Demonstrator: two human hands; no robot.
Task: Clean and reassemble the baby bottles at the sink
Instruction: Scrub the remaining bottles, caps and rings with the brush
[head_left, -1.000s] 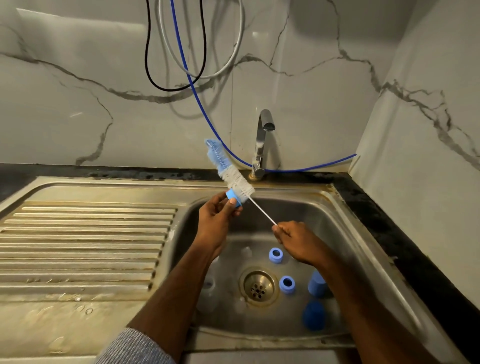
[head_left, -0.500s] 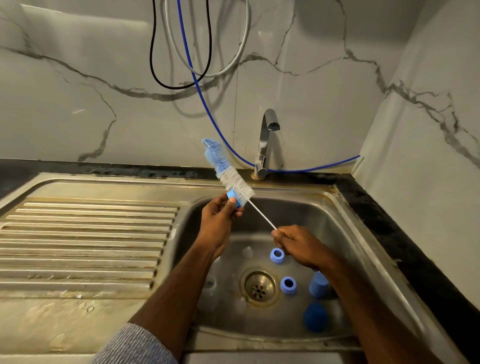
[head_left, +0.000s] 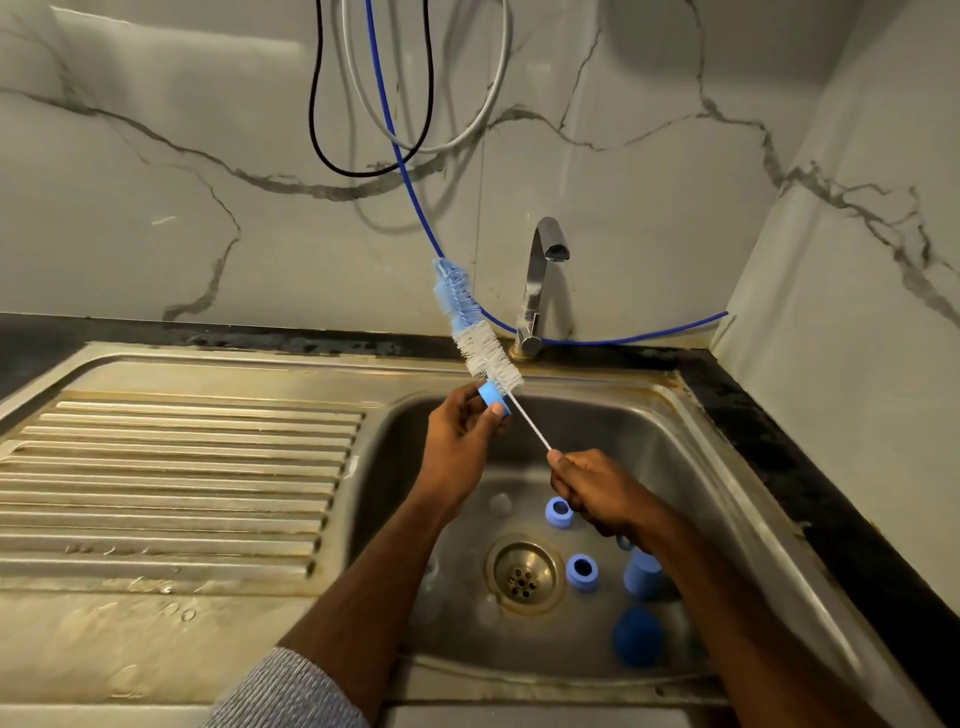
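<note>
Head view shows the bottle brush (head_left: 470, 332) slanting from the right hand (head_left: 597, 488), low and near, up and away to the left, bristles past the blue ring (head_left: 493, 399) pinched in the left hand (head_left: 460, 441). The right hand is clamped round the wire handle; the left curls on the ring, which sits on the wire just below the white bristles. Scrubbing runs along that slanted axis, so I judge the right hand should pull back down the line. More blue parts lie in the sink (head_left: 691, 447) by the drain (head_left: 524, 574)
</note>
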